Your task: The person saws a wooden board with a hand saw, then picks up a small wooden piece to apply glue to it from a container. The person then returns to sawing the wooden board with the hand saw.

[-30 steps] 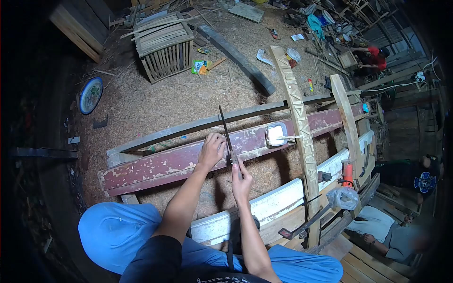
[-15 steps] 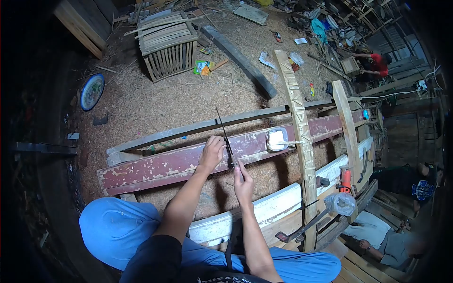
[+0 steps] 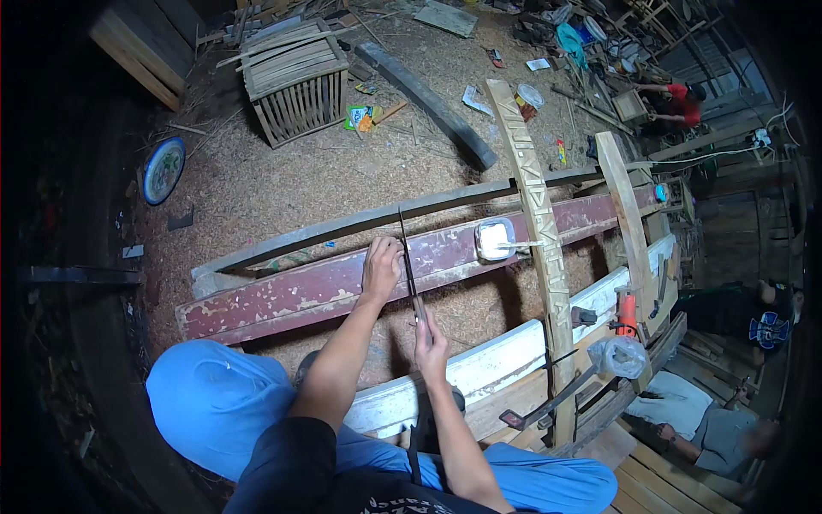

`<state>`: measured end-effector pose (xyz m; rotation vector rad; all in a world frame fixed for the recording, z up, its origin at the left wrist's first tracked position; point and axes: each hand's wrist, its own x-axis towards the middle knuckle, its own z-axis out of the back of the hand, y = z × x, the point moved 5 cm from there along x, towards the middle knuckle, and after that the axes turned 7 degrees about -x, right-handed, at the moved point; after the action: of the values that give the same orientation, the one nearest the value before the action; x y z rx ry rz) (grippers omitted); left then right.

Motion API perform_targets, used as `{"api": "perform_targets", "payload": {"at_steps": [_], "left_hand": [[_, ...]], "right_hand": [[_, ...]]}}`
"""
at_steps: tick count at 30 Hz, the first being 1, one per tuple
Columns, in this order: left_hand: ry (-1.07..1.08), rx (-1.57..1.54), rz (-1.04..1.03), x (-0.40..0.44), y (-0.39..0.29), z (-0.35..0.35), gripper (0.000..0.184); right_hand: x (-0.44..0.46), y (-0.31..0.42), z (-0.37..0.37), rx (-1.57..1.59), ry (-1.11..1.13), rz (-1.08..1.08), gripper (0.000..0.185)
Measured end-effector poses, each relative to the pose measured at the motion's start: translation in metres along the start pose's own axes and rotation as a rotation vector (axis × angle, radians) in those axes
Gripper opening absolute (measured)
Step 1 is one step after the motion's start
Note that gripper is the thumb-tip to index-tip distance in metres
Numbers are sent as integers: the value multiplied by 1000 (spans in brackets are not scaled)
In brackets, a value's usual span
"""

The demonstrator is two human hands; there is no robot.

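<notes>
My right hand [image 3: 431,344] is closed around the handle of a long, thin, dark-bladed tool [image 3: 407,257]. Its blade appears nearly edge-on and points away from me over a worn maroon beam [image 3: 300,295]. Just left of the blade, my left hand [image 3: 382,267] is above the beam with its fingers bent together; what they hold, if anything, is hidden. To the right on the beam stands a clear tub of white material [image 3: 494,239], with a stick reaching from it to a carved board [image 3: 538,201].
A white-painted beam [image 3: 479,367] runs before my knees. An orange power tool [image 3: 628,314] and a plastic bag [image 3: 618,357] lie to the right. A slatted crate [image 3: 300,94] stands on the shavings-covered floor. Other people, one in a red shirt [image 3: 682,107], are at the right.
My right hand and the tool have drawn slightly back toward me, and the blade stands more upright in view. My left hand stays beside the blade. The whole view has shifted a little.
</notes>
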<state>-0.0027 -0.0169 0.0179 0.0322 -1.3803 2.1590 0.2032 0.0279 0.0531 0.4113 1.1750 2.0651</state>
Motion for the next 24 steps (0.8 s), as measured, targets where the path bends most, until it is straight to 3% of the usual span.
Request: {"api": "perform_targets", "payload": {"at_steps": [4,7,12,15,16,19,24], "left_hand": [[45,8,-32,-1,3,0,14],[75,-9,-45,-1,5,-4,16],[38,12,-110,-2,7,-3,10],[4,14,-123,-1,9,-5,9],[54,21,-92,-2,9,-5,19],[42,7,-79,1,4,-3,10],[54,6,-54,3,4,-3,11]], "right_hand": [[-25,1,20,25,78,-213,39],[-27,6,24,191,5,-230,40],[-35,1,14,104,-96,-175,40],[-31,2,18,125,-74,-199,39],[-28,4,21,135,-68,-230,39],[-11,26,37,-15,-50,-142,39],[14,73,55,-49,81,-242,41]]}}
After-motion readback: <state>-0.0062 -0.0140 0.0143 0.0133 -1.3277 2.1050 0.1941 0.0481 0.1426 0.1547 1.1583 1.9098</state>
